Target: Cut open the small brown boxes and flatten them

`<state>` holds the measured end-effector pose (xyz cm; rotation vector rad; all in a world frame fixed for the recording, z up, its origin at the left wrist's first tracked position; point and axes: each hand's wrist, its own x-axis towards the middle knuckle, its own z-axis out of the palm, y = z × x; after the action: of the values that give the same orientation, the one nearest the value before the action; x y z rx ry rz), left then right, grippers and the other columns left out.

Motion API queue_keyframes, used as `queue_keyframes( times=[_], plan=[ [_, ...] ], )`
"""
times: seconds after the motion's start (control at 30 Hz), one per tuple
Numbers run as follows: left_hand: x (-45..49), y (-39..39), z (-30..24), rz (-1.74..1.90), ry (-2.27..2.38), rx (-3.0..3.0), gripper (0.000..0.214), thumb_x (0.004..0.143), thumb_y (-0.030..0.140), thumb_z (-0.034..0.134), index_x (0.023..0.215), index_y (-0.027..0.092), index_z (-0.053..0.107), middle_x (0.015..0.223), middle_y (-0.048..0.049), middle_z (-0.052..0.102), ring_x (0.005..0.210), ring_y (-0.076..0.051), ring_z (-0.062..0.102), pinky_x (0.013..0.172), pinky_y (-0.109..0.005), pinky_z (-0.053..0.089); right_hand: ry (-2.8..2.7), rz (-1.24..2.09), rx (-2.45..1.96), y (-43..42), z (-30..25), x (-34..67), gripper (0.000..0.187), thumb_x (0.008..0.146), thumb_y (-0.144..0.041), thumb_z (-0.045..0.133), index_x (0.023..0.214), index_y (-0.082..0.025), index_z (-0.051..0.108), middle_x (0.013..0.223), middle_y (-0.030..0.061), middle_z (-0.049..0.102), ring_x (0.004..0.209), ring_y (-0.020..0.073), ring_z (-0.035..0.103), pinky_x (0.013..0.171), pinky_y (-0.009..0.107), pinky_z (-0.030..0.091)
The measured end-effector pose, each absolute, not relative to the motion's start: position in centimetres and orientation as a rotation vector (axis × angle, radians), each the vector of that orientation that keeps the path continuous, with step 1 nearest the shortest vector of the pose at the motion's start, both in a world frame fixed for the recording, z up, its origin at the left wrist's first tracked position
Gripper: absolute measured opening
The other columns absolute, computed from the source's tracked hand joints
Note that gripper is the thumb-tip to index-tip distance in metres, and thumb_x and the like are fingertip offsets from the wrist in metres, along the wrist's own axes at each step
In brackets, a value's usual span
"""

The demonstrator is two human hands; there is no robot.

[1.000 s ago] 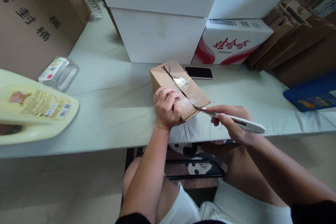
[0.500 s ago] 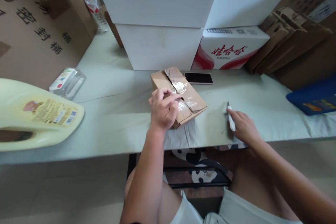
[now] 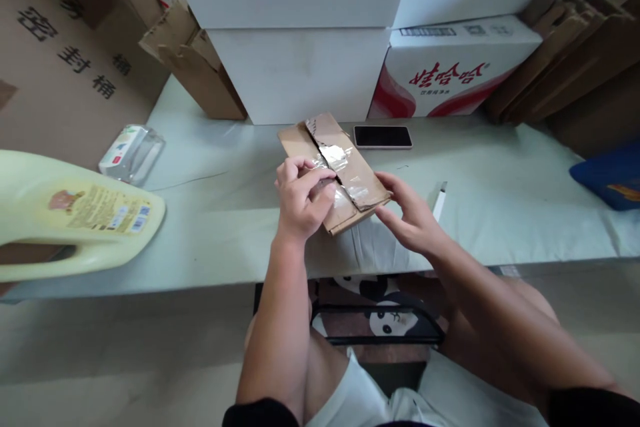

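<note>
A small brown cardboard box (image 3: 359, 179) lies at an angle on the table, clear tape along its top seam. The seam has parted and the flap edge looks ragged. My left hand (image 3: 301, 203) is closed at the box's left side, its fingers and thumb bent over the seam by the flap edge. With thumb and fingers on either side of the right corner, my right hand (image 3: 413, 217) grips the box. A white utility knife (image 3: 440, 201) with its blade end pointing away lies right of the box, partly hidden behind my right hand.
A phone (image 3: 383, 137) lies just behind the box. White cartons (image 3: 300, 73) and a red-and-white carton (image 3: 450, 73) stand at the back. On the left are a pale yellow jug (image 3: 110, 213) and a clear plastic pack (image 3: 133, 153); a blue container (image 3: 607, 177) is at right.
My right hand has let go of the utility knife, leaving it on the table, and moved left onto the box's corner. My left hand stays at the seam. The view has shifted slightly.
</note>
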<state>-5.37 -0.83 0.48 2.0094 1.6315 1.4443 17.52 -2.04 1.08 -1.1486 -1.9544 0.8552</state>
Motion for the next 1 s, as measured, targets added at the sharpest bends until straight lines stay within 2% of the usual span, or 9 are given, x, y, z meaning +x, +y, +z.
queue_keyframes(
  times=[0.1, 0.27, 0.33, 0.43, 0.57, 0.73, 0.9, 1.0],
  plan=[
    [-5.5, -1.2, 0.9, 1.380, 1.626, 2.010, 0.018, 0.081, 0.032, 0.065, 0.095, 0.030, 0.077, 0.112, -0.0068, 0.053, 0.114, -0.029, 0.050, 0.108, -0.053, 0.041, -1.875, 0.940, -1.129, -1.8, 1.3, 16.6, 0.061, 0.093, -0.055, 0.059, 0.145, -0.024, 0.046, 0.143, 0.0166, 0.056, 0.124, 0.0285, 0.061, 0.102, 0.046, 0.054],
    [-6.0, -1.5, 0.8, 1.318, 1.587, 2.006, 0.034, 0.082, 0.029, 0.064, 0.115, 0.032, 0.073, 0.123, -0.0075, 0.052, 0.121, -0.029, 0.048, 0.111, -0.052, 0.042, -1.874, 0.968, -1.128, -1.8, 1.1, 16.5, 0.068, 0.087, -0.055, 0.068, 0.144, -0.025, 0.045, 0.144, 0.0155, 0.054, 0.126, 0.0292, 0.059, 0.101, 0.045, 0.055],
    [-6.0, -1.7, 0.9, 1.310, 1.592, 2.003, 0.031, 0.085, 0.028, 0.062, 0.112, 0.031, 0.075, 0.127, -0.0078, 0.051, 0.123, -0.030, 0.047, 0.113, -0.054, 0.040, -1.865, 0.969, -1.135, -1.8, 1.0, 16.2, 0.070, 0.086, -0.056, 0.069, 0.143, -0.025, 0.044, 0.144, 0.0152, 0.053, 0.127, 0.0296, 0.058, 0.102, 0.047, 0.054],
    [-5.7, -2.2, 1.3, 1.263, 1.595, 2.030, 0.022, 0.088, 0.024, 0.057, 0.095, 0.030, 0.077, 0.136, -0.0063, 0.050, 0.131, -0.031, 0.042, 0.115, -0.056, 0.038, -1.837, 0.968, -1.150, -1.8, 1.0, 15.7, 0.067, 0.088, -0.057, 0.066, 0.143, -0.026, 0.044, 0.146, 0.0150, 0.052, 0.128, 0.0294, 0.057, 0.101, 0.046, 0.054],
    [-5.5, -2.7, 1.6, 1.227, 1.558, 2.075, 0.029, 0.088, 0.016, 0.053, 0.096, 0.031, 0.076, 0.146, -0.0035, 0.045, 0.138, -0.030, 0.038, 0.117, -0.056, 0.038, -1.803, 0.973, -1.141, -1.7, 1.0, 15.2, 0.059, 0.092, -0.054, 0.061, 0.141, -0.025, 0.044, 0.143, 0.0144, 0.054, 0.123, 0.0272, 0.060, 0.095, 0.041, 0.056],
    [-5.5, -2.8, 2.4, 1.137, 1.519, 2.095, 0.029, 0.088, 0.015, 0.054, 0.086, 0.030, 0.079, 0.146, -0.0021, 0.046, 0.138, -0.032, 0.037, 0.119, -0.057, 0.033, -1.743, 0.957, -1.162, -1.6, 0.9, 14.9, 0.049, 0.095, -0.048, 0.056, 0.136, -0.024, 0.046, 0.135, 0.0134, 0.059, 0.114, 0.0249, 0.063, 0.089, 0.039, 0.057],
    [-5.1, -3.4, 3.6, 0.985, 1.531, 2.118, 0.028, 0.091, 0.024, 0.056, 0.102, 0.034, 0.080, 0.149, -0.0014, 0.043, 0.143, -0.033, 0.033, 0.122, -0.060, 0.027, -1.714, 0.905, -1.139, -1.4, 0.6, 14.8, 0.040, 0.098, -0.043, 0.052, 0.133, -0.025, 0.047, 0.133, 0.0113, 0.061, 0.110, 0.0235, 0.064, 0.091, 0.041, 0.056],
    [-4.7, -3.5, 3.7, 0.977, 1.508, 2.122, 0.024, 0.090, 0.027, 0.059, 0.101, 0.031, 0.080, 0.149, -0.0030, 0.042, 0.143, -0.035, 0.031, 0.121, -0.060, 0.027, -1.694, 0.904, -1.142, -1.4, 0.3, 14.9, 0.038, 0.098, -0.042, 0.052, 0.132, -0.026, 0.048, 0.133, 0.0102, 0.061, 0.111, 0.0232, 0.063, 0.090, 0.040, 0.057]
  ],
)
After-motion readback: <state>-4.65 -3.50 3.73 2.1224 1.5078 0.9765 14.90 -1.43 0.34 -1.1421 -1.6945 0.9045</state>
